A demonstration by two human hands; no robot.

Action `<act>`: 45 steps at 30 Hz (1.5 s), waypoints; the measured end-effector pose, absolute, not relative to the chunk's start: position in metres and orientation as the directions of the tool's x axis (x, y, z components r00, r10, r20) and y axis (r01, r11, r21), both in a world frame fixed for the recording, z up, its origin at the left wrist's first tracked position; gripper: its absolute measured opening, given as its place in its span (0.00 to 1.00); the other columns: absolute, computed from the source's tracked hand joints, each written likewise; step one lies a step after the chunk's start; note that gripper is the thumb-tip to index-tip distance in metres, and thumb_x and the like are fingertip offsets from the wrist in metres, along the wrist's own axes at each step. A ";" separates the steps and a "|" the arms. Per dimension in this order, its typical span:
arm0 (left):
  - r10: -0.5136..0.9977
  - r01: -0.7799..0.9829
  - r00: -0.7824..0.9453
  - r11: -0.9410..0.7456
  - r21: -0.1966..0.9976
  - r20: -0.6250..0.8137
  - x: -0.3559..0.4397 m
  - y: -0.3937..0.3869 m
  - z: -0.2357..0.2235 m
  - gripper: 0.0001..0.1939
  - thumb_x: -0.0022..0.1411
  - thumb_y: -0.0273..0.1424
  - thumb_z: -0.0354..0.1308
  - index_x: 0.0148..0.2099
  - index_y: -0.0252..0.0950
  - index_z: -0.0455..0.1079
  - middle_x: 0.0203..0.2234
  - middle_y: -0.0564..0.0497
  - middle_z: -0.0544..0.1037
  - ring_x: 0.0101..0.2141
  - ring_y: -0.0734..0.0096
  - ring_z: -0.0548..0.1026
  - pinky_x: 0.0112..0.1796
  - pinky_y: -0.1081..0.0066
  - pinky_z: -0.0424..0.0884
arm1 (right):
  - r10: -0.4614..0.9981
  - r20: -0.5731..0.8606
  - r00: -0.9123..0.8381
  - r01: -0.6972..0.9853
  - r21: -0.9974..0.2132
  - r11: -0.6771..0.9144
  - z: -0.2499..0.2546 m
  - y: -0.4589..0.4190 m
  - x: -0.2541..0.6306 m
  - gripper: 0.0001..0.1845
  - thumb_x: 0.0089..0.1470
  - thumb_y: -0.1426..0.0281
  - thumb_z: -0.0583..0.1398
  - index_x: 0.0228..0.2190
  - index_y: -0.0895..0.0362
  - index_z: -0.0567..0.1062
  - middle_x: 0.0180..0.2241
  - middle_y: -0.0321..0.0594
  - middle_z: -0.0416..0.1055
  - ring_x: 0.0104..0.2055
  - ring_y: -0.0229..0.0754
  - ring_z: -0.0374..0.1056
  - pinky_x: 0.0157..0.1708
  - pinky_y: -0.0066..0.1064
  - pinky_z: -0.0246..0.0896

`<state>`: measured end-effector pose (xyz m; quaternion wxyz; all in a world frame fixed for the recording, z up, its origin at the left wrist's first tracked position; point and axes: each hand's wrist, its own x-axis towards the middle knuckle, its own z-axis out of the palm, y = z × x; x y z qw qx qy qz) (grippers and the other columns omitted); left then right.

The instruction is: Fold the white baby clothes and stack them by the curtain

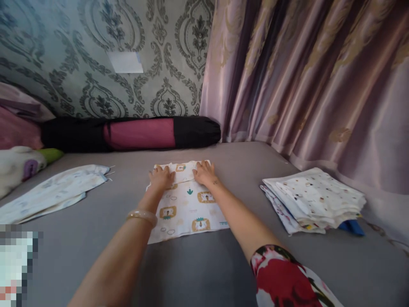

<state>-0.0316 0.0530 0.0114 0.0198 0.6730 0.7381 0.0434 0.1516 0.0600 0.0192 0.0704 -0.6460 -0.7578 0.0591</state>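
Observation:
A white cloth [185, 213] printed with yellow lion faces and green leaves lies on the grey bed sheet before me. Its far part is folded over toward me, making a band across the top. My left hand [162, 177] rests with spread fingers on the left end of that band. On the right end, my right hand [204, 172] presses down, its fingers also apart. Neither hand grips anything. My forearms cover parts of the cloth's left and right sides.
On the right lies a stack of folded cloths [319, 196]. A pale blue-white garment [60, 187] is spread at left, near a white plush toy [15, 168]. A long black and pink roll [140, 133] lies along the wall, and a curtain [287, 76] hangs at right.

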 end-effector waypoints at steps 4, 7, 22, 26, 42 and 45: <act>0.968 0.987 0.147 -0.155 0.027 0.204 -0.028 0.050 0.006 0.25 0.69 0.37 0.40 0.62 0.33 0.62 0.63 0.36 0.61 0.65 0.51 0.53 0.61 0.45 0.47 | 0.888 0.138 -0.439 0.879 -0.141 0.456 0.013 0.058 0.145 0.26 0.66 0.61 0.45 0.62 0.51 0.61 0.66 0.44 0.52 0.69 0.49 0.42 0.65 0.52 0.26; 0.954 0.970 0.234 -0.242 0.023 0.189 -0.026 0.051 -0.007 0.27 0.70 0.38 0.38 0.66 0.36 0.57 0.64 0.40 0.59 0.65 0.52 0.52 0.61 0.45 0.45 | 0.862 0.097 -0.498 0.845 -0.169 0.507 0.006 0.059 0.140 0.26 0.67 0.61 0.44 0.63 0.48 0.59 0.67 0.40 0.51 0.69 0.48 0.41 0.65 0.53 0.30; 0.954 0.953 0.289 -0.295 0.071 0.079 -0.044 0.057 -0.009 0.28 0.71 0.40 0.34 0.68 0.37 0.53 0.66 0.39 0.55 0.66 0.57 0.50 0.61 0.47 0.47 | 0.877 0.010 -0.480 0.834 -0.304 0.460 0.015 0.064 0.144 0.29 0.67 0.57 0.41 0.66 0.51 0.52 0.68 0.39 0.46 0.70 0.44 0.37 0.66 0.49 0.30; 0.962 0.967 0.243 -0.250 0.045 0.123 -0.061 0.048 -0.005 0.28 0.70 0.41 0.37 0.66 0.34 0.56 0.66 0.38 0.55 0.66 0.55 0.51 0.62 0.49 0.46 | 0.910 0.082 -0.406 0.876 -0.250 0.413 0.016 0.065 0.162 0.29 0.67 0.60 0.40 0.65 0.57 0.54 0.68 0.43 0.45 0.70 0.43 0.36 0.67 0.47 0.25; 0.983 0.938 -0.147 0.102 0.331 0.113 -0.106 0.043 -0.001 0.32 0.66 0.49 0.34 0.54 0.35 0.70 0.53 0.36 0.72 0.54 0.48 0.70 0.52 0.52 0.66 | 0.999 0.036 -0.005 0.833 -0.553 0.025 0.012 0.074 0.224 0.20 0.63 0.69 0.49 0.52 0.57 0.72 0.50 0.42 0.74 0.49 0.39 0.69 0.47 0.26 0.61; 0.978 0.932 -0.206 0.201 0.302 -0.015 -0.121 0.031 0.004 0.26 0.61 0.50 0.44 0.39 0.35 0.74 0.38 0.38 0.78 0.43 0.47 0.76 0.43 0.55 0.71 | 0.994 -0.070 0.082 0.887 -0.449 -0.105 0.013 0.057 0.241 0.13 0.58 0.67 0.56 0.38 0.57 0.78 0.38 0.41 0.78 0.39 0.39 0.72 0.35 0.24 0.60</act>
